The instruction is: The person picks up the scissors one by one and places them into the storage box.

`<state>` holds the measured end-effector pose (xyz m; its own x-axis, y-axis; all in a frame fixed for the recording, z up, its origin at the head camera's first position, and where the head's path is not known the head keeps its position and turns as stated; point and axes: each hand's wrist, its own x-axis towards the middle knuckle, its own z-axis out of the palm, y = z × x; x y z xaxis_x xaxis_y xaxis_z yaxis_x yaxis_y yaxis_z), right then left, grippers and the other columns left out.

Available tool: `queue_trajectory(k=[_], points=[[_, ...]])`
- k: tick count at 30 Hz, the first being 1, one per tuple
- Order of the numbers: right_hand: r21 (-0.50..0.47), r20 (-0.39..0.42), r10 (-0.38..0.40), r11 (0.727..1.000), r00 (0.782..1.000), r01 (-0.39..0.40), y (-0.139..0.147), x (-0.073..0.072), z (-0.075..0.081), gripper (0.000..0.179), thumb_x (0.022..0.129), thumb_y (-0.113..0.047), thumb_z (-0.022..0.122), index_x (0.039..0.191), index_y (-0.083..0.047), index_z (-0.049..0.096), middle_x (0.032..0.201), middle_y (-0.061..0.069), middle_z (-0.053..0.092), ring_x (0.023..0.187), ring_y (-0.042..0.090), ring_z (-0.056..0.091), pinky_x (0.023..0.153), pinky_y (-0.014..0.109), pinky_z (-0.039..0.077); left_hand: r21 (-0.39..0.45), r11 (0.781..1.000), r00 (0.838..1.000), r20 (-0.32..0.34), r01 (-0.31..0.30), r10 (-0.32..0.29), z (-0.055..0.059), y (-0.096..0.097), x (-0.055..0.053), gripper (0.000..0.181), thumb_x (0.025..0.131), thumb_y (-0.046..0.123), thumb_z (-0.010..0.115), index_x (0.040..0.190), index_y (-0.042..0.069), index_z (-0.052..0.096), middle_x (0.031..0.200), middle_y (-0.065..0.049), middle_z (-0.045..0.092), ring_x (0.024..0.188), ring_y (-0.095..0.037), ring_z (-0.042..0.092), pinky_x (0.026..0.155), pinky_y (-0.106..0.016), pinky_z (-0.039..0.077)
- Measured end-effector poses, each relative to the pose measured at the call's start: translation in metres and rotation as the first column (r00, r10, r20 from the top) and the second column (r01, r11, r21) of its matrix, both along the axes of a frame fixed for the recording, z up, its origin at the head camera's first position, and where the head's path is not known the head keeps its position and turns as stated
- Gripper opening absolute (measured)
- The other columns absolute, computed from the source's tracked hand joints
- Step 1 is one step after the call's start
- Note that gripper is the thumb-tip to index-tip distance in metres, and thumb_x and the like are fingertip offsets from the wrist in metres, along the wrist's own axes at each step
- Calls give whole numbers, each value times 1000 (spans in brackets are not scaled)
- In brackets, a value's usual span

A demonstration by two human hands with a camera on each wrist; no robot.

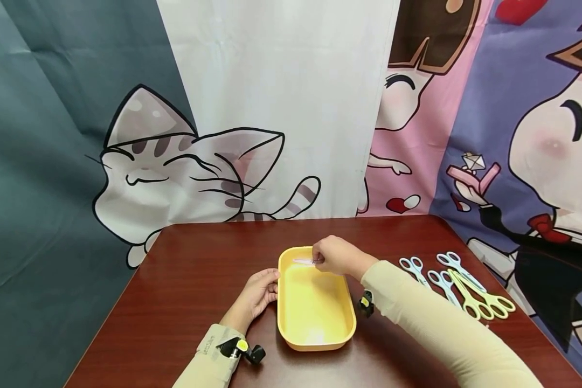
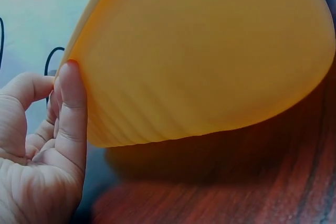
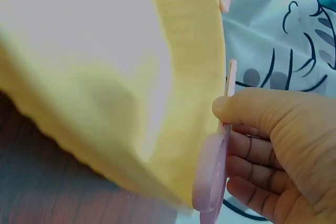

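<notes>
Left hand (image 1: 259, 293), one: from here, I have it pinching the left rim of a yellow tray (image 1: 315, 307). Right hand (image 1: 333, 253), one: I have it pinching pink scissors (image 3: 210, 177) over the tray's far end. Blue and yellow scissors (image 1: 467, 297): grouped on the table (image 1: 213, 253), right of the tray.

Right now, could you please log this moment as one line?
Left hand: holds yellow tray by left rim | Right hand: pinches pink scissors at tray's far end | Table: blue scissors, yellow scissors at right
</notes>
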<state>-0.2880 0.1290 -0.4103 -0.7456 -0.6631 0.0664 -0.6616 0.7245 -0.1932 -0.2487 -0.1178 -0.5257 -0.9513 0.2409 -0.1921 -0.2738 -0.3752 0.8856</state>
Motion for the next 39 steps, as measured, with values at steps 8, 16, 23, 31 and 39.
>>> queue_trajectory(k=[8, 16, 23, 31, 39], points=[[23, 11, 25, 999, 1000, -26, -17, -13, -17, 9, 84, -10, 77, 82, -15, 69, 74, -9, 59, 70, 11, 52, 66, 25, 47, 7, 1000, 1000, -11, -8, 8, -1, -1, 2, 6, 101, 8, 57, 105, 3, 57, 71, 1, 62, 55, -6, 56, 52, -19, 53], [94, 85, -10, 996, 996, 2, -25, -20, -30, 13, 88, -15, 79, 83, -20, 68, 77, -10, 60, 74, 11, 54, 68, 24, 49, 4, 1000, 1000, 14, -5, 5, 2, -1, 3, 7, 100, 7, 56, 105, 2, 55, 71, 0, 60, 54, -7, 56, 51, -21, 55], [171, 45, 22, 985, 999, -30, -30, -24, -39, 22, 87, -14, 79, 75, -21, 62, 73, -10, 56, 70, 11, 50, 67, 26, 45, 22, 1000, 1000, 6, -1, 1, 3, 2, 4, 5, 100, 5, 55, 104, 4, 56, 71, -1, 60, 54, -6, 56, 52, -21, 55], [183, 73, 29, 982, 997, -42, -30, -19, -46, 18, 94, -17, 73, 79, -14, 65, 70, -7, 52, 66, 10, 47, 64, 25, 40, 28, 999, 1000, 4, 22, -22, 5, 3, 4, 5, 100, 4, 54, 104, 3, 55, 70, -1, 60, 53, -6, 58, 51, -22, 56], [198, 105, -13, 980, 994, -8, -31, -14, -45, 19, 97, -17, 70, 79, -15, 62, 71, -6, 52, 63, 9, 49, 62, 23, 43, 36, 999, 1000, -4, 21, -21, 2, 4, 5, 5, 100, 3, 52, 104, 3, 55, 70, -1, 61, 53, -6, 58, 52, -22, 56]])
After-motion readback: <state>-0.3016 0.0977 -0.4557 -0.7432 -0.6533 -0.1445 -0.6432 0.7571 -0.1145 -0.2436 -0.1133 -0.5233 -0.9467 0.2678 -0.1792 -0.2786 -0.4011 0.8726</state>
